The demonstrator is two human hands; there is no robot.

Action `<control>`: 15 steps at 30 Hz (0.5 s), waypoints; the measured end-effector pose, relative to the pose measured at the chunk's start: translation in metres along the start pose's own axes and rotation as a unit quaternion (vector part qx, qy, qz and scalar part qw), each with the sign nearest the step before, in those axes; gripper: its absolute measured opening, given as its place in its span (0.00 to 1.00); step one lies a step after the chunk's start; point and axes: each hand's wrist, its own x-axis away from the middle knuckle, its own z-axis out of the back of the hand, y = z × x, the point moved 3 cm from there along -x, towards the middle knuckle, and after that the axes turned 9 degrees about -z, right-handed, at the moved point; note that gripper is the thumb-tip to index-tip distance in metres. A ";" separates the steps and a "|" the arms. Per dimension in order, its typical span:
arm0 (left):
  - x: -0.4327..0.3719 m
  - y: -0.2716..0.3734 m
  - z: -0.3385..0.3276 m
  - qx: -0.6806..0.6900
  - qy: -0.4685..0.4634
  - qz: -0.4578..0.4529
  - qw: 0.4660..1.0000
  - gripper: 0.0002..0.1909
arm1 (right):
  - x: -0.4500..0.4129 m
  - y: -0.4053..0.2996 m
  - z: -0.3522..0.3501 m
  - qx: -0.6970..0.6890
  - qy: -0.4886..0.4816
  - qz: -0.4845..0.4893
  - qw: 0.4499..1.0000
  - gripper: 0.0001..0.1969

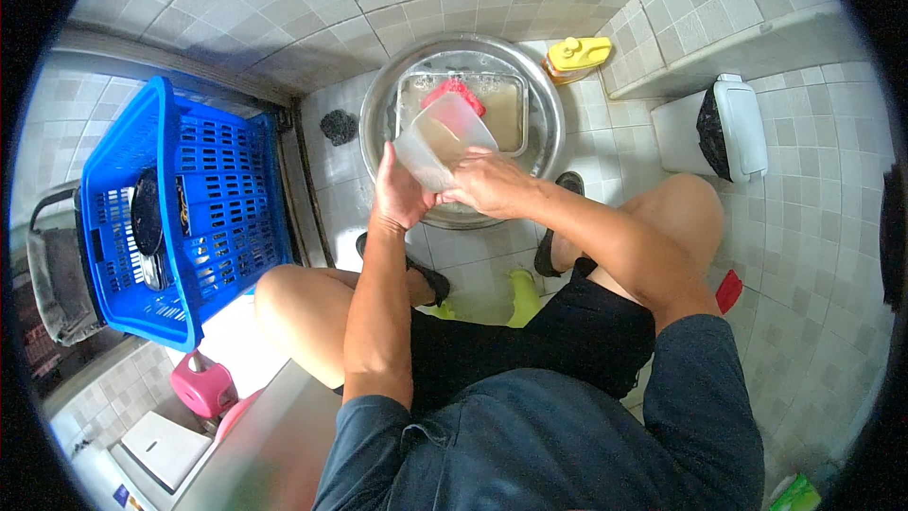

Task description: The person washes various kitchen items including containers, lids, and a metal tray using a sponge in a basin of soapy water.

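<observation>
A translucent plastic container [448, 133] is tilted in front of me above a round metal basin [552, 121]. My left hand [403, 193] supports its lower left side, thumb pointing up along the wall. With my right hand [493, 183] I grip its lower right edge; the fingertips are partly hidden. Behind the container, a clear rectangular tub [526, 113] sits inside the basin with cloudy, sudsy liquid in it. A wet pink cloth or sponge [468, 98] lies in that tub, partly covered by the container.
A blue plastic basket [227, 177] with dishes stands at left. Beside the basin are a black scouring pad [339, 128] and a yellow-capped bottle [578, 60]. A white lidded bin [738, 128] is at right. My knees flank a yellow-green stool [523, 298].
</observation>
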 end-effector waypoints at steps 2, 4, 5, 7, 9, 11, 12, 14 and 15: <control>-0.007 -0.017 -0.008 -0.061 0.029 -0.002 0.998 0.47 | 0.001 0.013 -0.001 -0.125 -0.012 -0.124 0.984 0.14; -0.010 -0.029 -0.006 -0.040 0.066 -0.049 0.996 0.40 | -0.007 0.008 0.002 -0.197 -0.010 -0.128 0.972 0.14; -0.013 -0.031 -0.007 -0.042 0.066 -0.049 0.996 0.40 | -0.010 0.007 0.004 -0.265 -0.009 -0.135 0.955 0.14; -0.020 -0.029 -0.009 0.032 0.120 -0.116 0.985 0.36 | -0.011 0.004 0.003 -0.276 0.002 -0.103 0.956 0.16; -0.014 -0.024 -0.014 0.033 0.115 -0.123 0.985 0.34 | -0.004 0.002 0.000 -0.229 -0.050 -0.103 0.967 0.22; -0.016 -0.023 -0.017 -0.016 0.152 -0.113 0.982 0.35 | 0.002 0.009 0.000 -0.178 -0.071 -0.112 0.975 0.25; -0.013 -0.019 -0.011 -0.019 0.154 -0.114 0.981 0.35 | 0.002 0.003 0.003 -0.082 -0.072 -0.060 0.992 0.26; -0.009 -0.014 0.003 0.020 0.120 -0.061 0.991 0.37 | 0.000 0.002 -0.001 0.092 -0.085 0.016 0.992 0.30; -0.008 -0.010 0.008 0.019 0.121 -0.060 0.991 0.37 | -0.001 0.006 -0.003 0.090 -0.084 0.016 0.992 0.30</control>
